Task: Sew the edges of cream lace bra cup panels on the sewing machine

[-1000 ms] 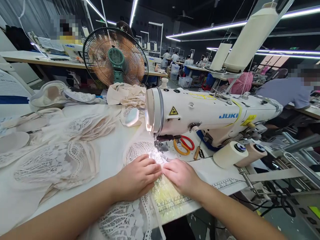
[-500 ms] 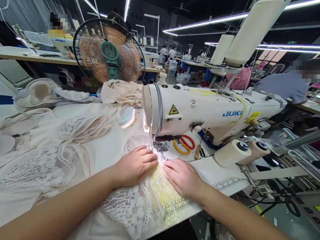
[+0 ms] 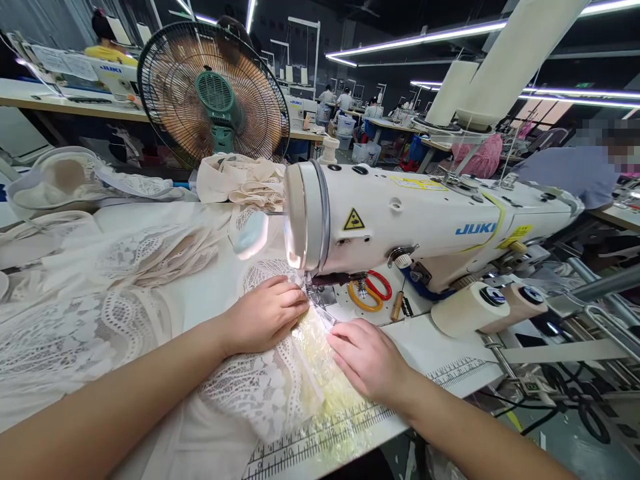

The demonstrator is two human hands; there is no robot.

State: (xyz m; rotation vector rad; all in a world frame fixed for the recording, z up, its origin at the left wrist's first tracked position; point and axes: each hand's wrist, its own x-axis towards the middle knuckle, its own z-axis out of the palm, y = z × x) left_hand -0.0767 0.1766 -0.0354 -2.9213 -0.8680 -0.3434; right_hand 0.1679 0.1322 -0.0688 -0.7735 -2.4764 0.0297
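Note:
My left hand [image 3: 267,313] lies flat on pale lace fabric [image 3: 245,393], its fingers together and their tips just left of the needle area. Under the white JUKI sewing machine [image 3: 390,213], the lace runs beneath the presser foot [image 3: 311,290]. My right hand [image 3: 367,357] is on the near right side of the foot, thumb and fingertips pinched together beside a thin metal guide [image 3: 327,319]. What those fingertips hold is hidden. Between the hands the tabletop has a shiny yellowish patch [image 3: 333,383]. A printed ruler strip [image 3: 295,448] crosses the table's near edge.
More lace pieces [image 3: 55,333] lie on the left, with bra cups [image 3: 65,173] behind them. Red and yellow-handled scissors [image 3: 367,293] and a wooden-handled tool [image 3: 398,305] rest right of the needle. Thread cones [image 3: 465,310] stand further right. A large fan [image 3: 215,93] stands behind.
The lace has moved further toward the foot, uncovering more of the ruler at the front edge. My left hand has shifted slightly left and forward; my right hand stays nearly in place.

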